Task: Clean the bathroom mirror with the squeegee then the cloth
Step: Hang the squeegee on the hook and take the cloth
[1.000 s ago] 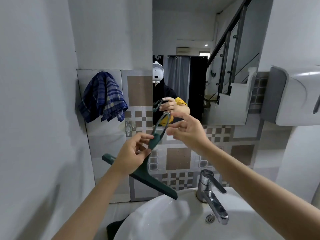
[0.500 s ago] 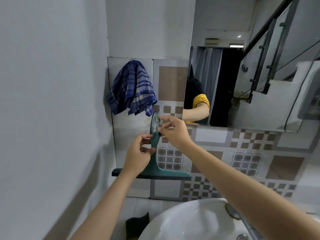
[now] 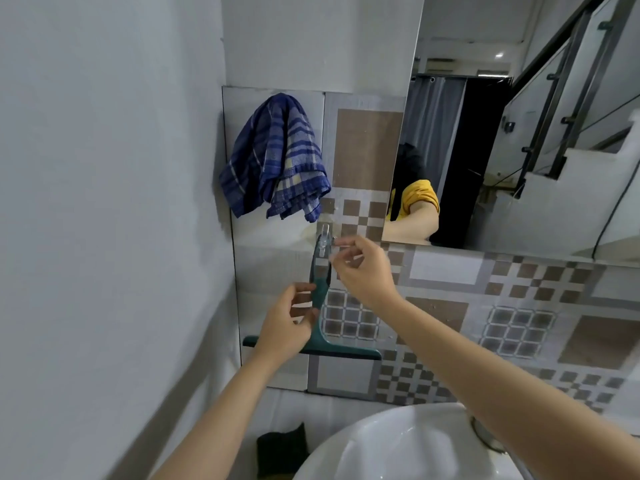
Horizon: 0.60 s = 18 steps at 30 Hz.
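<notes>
Squeegee (image 3: 320, 308) and wall hook (image 3: 325, 237) met at the tiled wall just left of the mirror (image 3: 519, 133), the green tool hanging upright with its blade level at the bottom and the loop of its handle up against the clear hook. The left hand (image 3: 289, 329) sat at the lower handle, thumb and fingers loosely curled about the stem where it widens to the blade, seemingly to keep the tool plumb and stop it swinging. The right hand (image 3: 363, 268) reached in from the sink side and pinched the top of the loop between thumb and forefinger, the other fingers curled clear; that fine grip suited steering the loop over the hook's small prong. Whether the loop was fully seated could not be told, since the clear plastic blurred into the tile. Judging by this, the squeegee part looked finished and the tool was being put away. The cloth (image 3: 277, 161), blue plaid, hung bunched on the wall just above and to the left, within easy reach for the wiping step, which appeared not yet begun. The white basin (image 3: 381, 448) lay below the right forearm.
</notes>
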{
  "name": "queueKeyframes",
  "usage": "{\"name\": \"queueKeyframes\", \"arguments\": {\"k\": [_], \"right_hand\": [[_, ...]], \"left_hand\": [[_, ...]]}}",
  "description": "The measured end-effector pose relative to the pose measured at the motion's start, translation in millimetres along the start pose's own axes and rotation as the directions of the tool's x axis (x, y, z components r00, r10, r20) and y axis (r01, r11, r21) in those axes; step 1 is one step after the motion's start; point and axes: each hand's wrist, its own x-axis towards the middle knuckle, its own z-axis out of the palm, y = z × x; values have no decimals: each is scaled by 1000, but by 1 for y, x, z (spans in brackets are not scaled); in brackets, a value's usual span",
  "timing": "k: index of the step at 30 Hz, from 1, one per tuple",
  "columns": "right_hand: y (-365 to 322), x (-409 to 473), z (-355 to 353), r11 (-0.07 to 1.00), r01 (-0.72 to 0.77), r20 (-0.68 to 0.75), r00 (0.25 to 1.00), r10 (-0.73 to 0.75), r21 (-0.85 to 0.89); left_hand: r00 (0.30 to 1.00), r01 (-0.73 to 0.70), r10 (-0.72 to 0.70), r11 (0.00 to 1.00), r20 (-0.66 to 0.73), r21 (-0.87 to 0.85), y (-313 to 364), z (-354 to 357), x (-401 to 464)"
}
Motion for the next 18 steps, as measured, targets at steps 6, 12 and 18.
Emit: {"name": "queueKeyframes", "arguments": {"k": [6, 12, 18], "right_hand": [[-60, 37, -17, 973, 228, -161, 962, -219, 41], [-135, 87, -20, 942, 325, -106, 937, -333, -83], [-172, 113, -8, 991, 129, 12, 992, -129, -29]], "left_hand": [[959, -104, 78, 991, -272, -85, 31, -25, 11], [863, -236, 57, 924, -501, -301, 97, -54, 38], [964, -42, -85, 888, -253, -458, 126, -63, 54]]}}
